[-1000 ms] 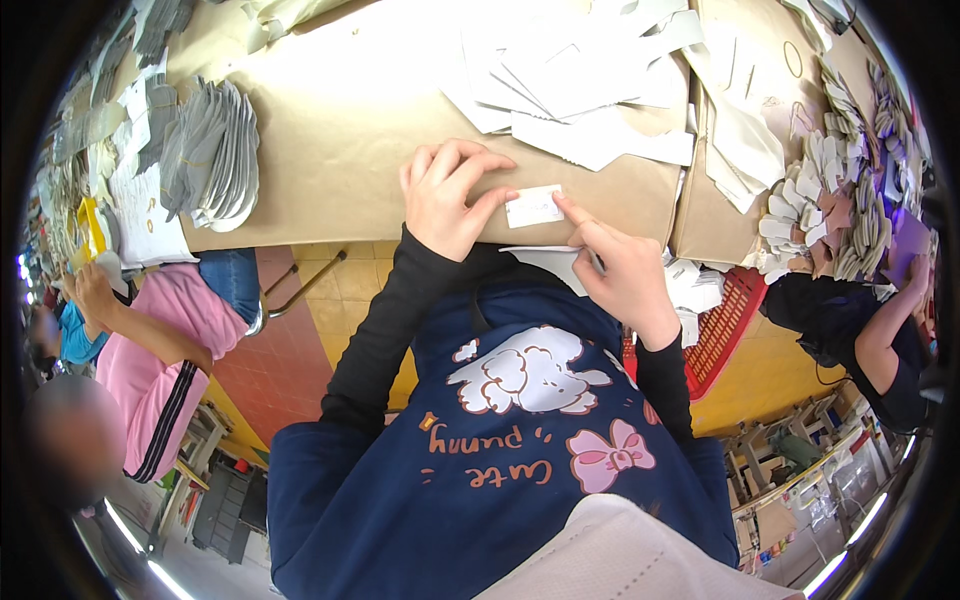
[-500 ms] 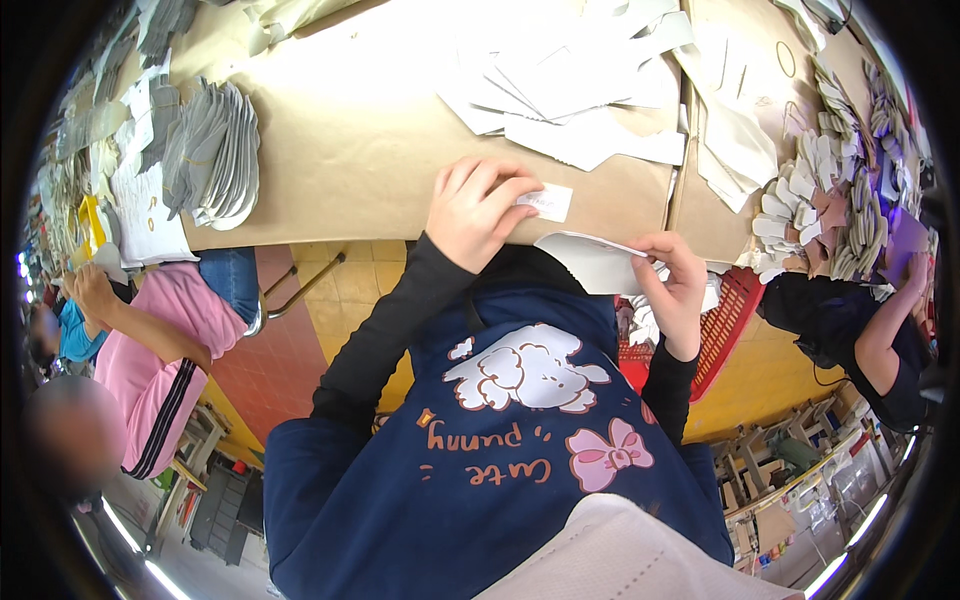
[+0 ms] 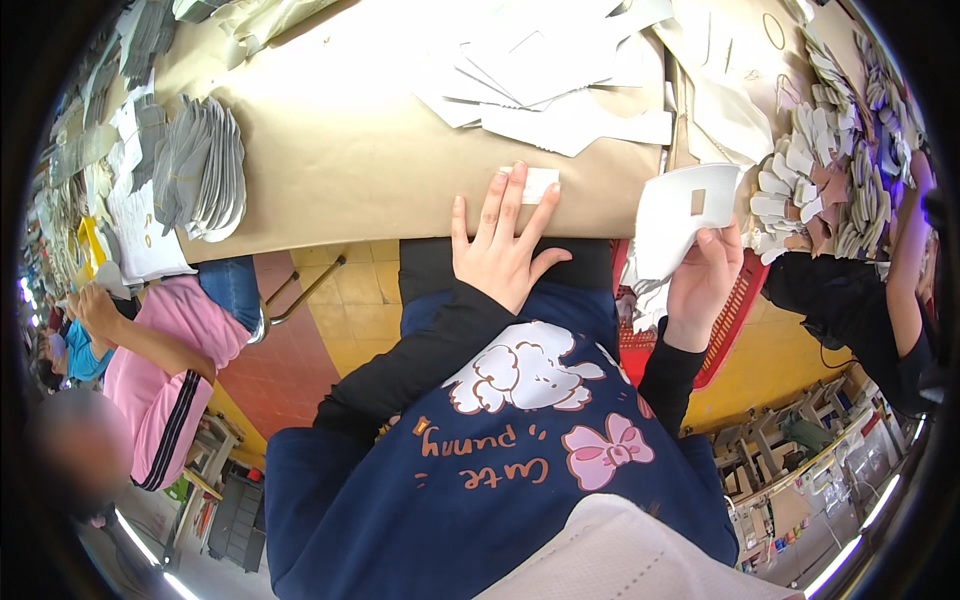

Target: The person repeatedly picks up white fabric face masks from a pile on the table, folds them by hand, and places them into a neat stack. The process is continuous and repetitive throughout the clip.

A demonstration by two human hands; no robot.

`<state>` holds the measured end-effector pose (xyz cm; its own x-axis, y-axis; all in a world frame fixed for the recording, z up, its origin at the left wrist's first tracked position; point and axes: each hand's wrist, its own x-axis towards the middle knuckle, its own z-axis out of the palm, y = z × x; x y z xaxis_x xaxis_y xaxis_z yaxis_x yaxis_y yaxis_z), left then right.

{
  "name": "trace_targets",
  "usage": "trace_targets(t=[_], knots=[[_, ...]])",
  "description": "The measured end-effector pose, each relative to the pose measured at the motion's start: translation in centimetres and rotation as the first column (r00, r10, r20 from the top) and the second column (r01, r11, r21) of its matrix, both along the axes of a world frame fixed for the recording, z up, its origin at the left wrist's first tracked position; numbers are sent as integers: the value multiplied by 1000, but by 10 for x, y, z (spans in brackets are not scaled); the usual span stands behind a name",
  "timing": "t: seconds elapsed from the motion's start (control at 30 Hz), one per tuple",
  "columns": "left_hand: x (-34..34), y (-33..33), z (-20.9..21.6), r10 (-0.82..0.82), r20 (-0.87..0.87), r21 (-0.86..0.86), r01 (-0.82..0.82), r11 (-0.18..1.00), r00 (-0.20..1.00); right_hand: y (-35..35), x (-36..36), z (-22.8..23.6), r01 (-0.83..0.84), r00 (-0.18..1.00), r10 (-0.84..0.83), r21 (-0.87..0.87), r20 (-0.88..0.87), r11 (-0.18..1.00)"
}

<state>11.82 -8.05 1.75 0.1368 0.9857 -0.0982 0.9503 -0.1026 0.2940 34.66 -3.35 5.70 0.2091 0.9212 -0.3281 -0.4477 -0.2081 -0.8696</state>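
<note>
My left hand (image 3: 503, 238) is spread at the table's near edge, fingers apart. Its fingertips rest on a small white slip (image 3: 541, 185) lying on the brown table covering (image 3: 340, 150). On the right, my right hand (image 3: 706, 272) pinches the lower edge of a curved white cut piece (image 3: 664, 228) between thumb and fingers and holds it up. A small tan rectangle shows in that piece; I cannot tell whether it is a cut-out or a patch.
White cut pieces (image 3: 560, 115) lie heaped beyond my hands. Fanned grey pieces (image 3: 212, 170) stand at left, bundled pieces (image 3: 790, 195) at right. A red basket (image 3: 722, 335) sits below the table edge. Co-workers are on both sides, one in a pink top (image 3: 175, 330).
My left hand has let go of the small slip and spread out over it. My right hand has moved right and raised the white piece, turning its face into view.
</note>
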Motion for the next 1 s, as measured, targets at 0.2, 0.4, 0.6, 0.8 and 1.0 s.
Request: trace_targets(t=[0.2,0.4,0.6,0.8,1.0], knots=[[8,-7,-11,79,-111,23,-77,997,991,9,-5,6,6,999,-5,17,-54,1000],[-8,-5,-5,110,464,181,-215,960,879,12,-3,18,-297,940,292,4,179,955],[-49,15,27,304,950,-279,-242,929,71,20,-37,23,-655,560,609,-150,561,740],[-61,40,23,473,781,-419,-219,881,409,35,-63,6,-636,494,580,-186,647,749],[-56,44,23,439,707,-331,-290,898,555,38,-65,-6,-679,389,450,-80,804,730]])
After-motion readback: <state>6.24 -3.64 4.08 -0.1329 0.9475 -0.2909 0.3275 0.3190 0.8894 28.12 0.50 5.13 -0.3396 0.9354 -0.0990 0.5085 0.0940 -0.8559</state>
